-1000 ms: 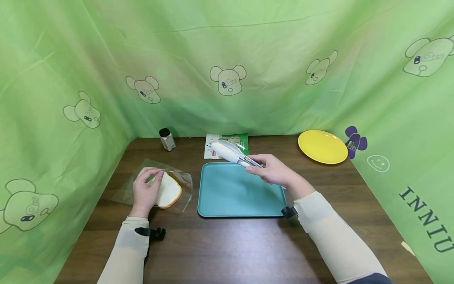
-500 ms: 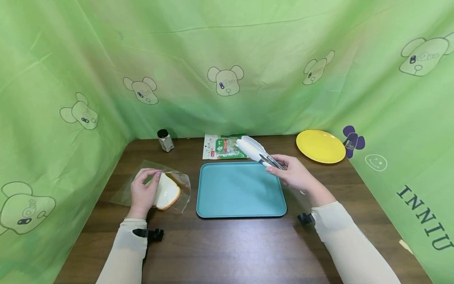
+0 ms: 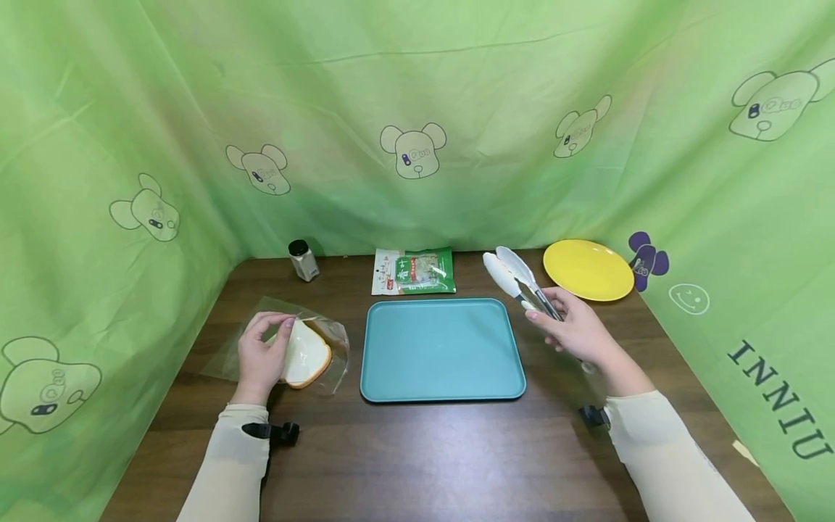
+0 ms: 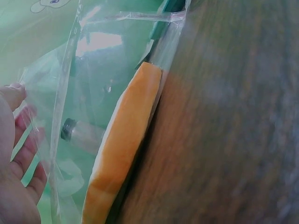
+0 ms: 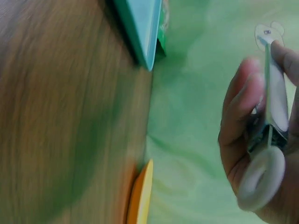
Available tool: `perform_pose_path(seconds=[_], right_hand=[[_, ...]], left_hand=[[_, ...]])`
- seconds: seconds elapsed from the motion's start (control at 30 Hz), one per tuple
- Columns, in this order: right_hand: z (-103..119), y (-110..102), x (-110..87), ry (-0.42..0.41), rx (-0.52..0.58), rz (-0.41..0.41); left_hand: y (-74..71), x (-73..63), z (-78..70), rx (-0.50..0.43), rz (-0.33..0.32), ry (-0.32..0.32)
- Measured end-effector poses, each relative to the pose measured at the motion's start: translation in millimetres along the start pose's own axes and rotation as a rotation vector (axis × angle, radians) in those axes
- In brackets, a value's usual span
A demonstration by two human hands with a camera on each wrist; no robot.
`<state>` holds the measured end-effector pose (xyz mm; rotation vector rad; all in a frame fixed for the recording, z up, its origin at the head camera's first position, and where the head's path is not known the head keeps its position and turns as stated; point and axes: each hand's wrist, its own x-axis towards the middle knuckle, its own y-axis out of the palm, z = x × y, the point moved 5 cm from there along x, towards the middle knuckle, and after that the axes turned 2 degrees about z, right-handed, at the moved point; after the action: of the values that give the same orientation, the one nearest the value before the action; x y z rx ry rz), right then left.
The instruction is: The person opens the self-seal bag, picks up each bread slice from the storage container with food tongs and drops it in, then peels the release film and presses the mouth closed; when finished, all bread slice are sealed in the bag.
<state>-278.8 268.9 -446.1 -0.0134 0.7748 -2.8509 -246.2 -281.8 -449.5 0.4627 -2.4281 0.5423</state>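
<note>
A slice of bread (image 3: pixel 309 354) with an orange crust lies in a clear plastic bag (image 3: pixel 338 335) at the table's left. My left hand (image 3: pixel 262 354) pinches the bag's upper edge between thumb and fingers; the left wrist view shows the film (image 4: pixel 65 93) stretched from the fingertips. My right hand (image 3: pixel 577 330) grips metal tongs with white tips (image 3: pixel 512 275) above the table, right of the blue tray (image 3: pixel 443 348). Nothing is between the tongs' tips, which stand slightly apart. In the right wrist view a white ring (image 5: pixel 262 178) hangs at the tongs' handle end.
A black-capped shaker jar (image 3: pixel 303 259) stands at the back left. Behind the tray lies a green and white packet (image 3: pixel 414 272). A yellow plate (image 3: pixel 588 270) sits at the back right. Green printed cloth (image 3: pixel 417 87) walls the table on three sides.
My right hand has carried the tongs to the right, from over the tray to beyond its right side, and their tips have spread apart. The left hand stays pinching the bag.
</note>
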Motion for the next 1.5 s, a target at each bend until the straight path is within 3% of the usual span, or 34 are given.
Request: perform_pose_path(seconds=[0.3, 0.57, 0.73, 1.07, 1.5], right_hand=[[-11.5, -27.6, -23.2, 0.032, -0.288, -0.136], [-29.7, -42.4, -39.2, 0.087, -0.363, -0.156], [-35.4, -50.5, -46.7, 0.119, -0.476, -0.184], [-45.4, -60.1, -60.7, 0.249, -0.551, -0.1], [-61.9, -64.9, -65.1, 0.29, -0.626, -0.025]], left_hand=[[-0.4, 0.0, -1.6, -0.002, 0.001, -0.019], [-0.8, -1.4, -2.3, 0.007, 0.001, -0.008], [-0.2, -1.7, -2.3, 0.006, 0.004, -0.009], [-1.0, -4.0, 0.0, -0.004, 0.002, -0.018], [-0.4, -3.5, -2.5, 0.004, -0.004, 0.021]])
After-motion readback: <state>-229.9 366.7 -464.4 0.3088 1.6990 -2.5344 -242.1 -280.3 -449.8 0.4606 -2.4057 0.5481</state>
